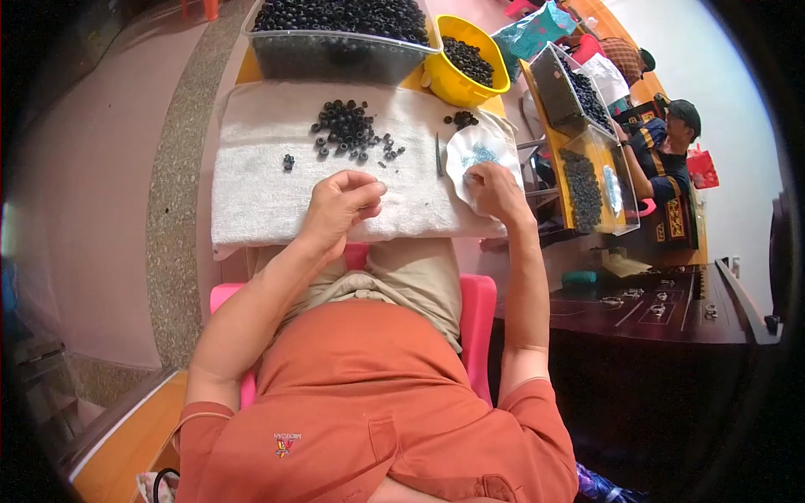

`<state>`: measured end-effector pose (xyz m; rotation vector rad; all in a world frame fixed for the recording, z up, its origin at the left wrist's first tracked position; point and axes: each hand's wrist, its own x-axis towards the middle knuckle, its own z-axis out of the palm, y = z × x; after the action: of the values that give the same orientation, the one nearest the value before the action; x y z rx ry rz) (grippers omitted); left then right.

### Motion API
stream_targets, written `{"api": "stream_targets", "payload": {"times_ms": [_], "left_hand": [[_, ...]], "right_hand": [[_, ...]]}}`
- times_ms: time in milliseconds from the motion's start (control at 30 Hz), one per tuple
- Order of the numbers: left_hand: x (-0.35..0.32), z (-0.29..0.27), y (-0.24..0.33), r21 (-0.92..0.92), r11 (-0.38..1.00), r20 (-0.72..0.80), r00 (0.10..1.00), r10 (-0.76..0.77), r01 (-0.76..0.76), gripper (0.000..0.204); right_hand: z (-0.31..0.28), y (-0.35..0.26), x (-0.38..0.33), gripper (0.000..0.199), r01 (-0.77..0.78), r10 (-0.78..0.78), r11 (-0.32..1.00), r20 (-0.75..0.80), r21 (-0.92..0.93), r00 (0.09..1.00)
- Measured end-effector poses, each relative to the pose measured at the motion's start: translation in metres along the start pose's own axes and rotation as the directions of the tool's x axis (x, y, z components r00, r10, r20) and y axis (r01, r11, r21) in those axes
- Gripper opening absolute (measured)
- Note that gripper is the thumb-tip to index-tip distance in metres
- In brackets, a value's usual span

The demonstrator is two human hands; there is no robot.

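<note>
My left hand [342,211] hovers over the near edge of a white cloth [268,201], its thumb and fingertips pinched together. Whatever sits in that pinch, if anything, is too small to make out. My right hand [498,191] reaches into a white scalloped dish [458,155], fingers bunched at a pile of tiny light-blue pieces [480,154]; what they grip is hidden. Beyond my left hand lies a heap of small black ring-shaped parts [345,126], with a few strays [288,162] to its left. A slim dark tool [438,155] rests left of the dish.
At the far side stand a see-through tub [335,50] full of black parts and a yellow basin [453,38] holding more. A few dark pieces [460,120] lie behind the dish. Rightward, another person [662,151] sits by a table with plastic bins [587,180].
</note>
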<state>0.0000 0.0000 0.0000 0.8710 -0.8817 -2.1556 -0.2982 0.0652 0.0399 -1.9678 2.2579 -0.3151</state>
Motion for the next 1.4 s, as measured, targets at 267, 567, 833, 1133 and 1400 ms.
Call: {"api": "stream_targets", "payload": {"times_ms": [267,567,833,1133,1400], "left_hand": [[-0.001,-0.001,-0.002,-0.018,1.0,0.003,1.0,0.008,-0.008,0.011],[0.0,-0.001,-0.002,-0.02,1.0,0.012,1.0,0.001,0.0,0.011],[0.0,0.004,-0.006,0.083,0.995,0.056,0.997,0.057,-0.061,0.014],[0.002,0.014,-0.023,0.172,0.973,0.144,0.981,0.128,-0.152,0.011],[0.023,0.075,-0.024,0.375,0.905,0.226,0.967,0.12,-0.2,0.025]], "right_hand": [[-0.002,-0.001,-0.007,0.016,0.004,-0.003,1.0,-0.04,0.03,0.999],[0.013,0.007,-0.01,0.013,0.096,-0.058,0.985,-0.245,0.146,0.968],[0.019,0.02,-0.013,0.014,0.154,-0.049,0.928,-0.3,0.339,0.953],[0.015,0.028,-0.024,0.013,0.079,0.103,0.773,-0.247,0.629,0.963],[0.006,0.028,-0.026,0.012,0.057,0.15,0.574,-0.172,0.817,0.974]]}}
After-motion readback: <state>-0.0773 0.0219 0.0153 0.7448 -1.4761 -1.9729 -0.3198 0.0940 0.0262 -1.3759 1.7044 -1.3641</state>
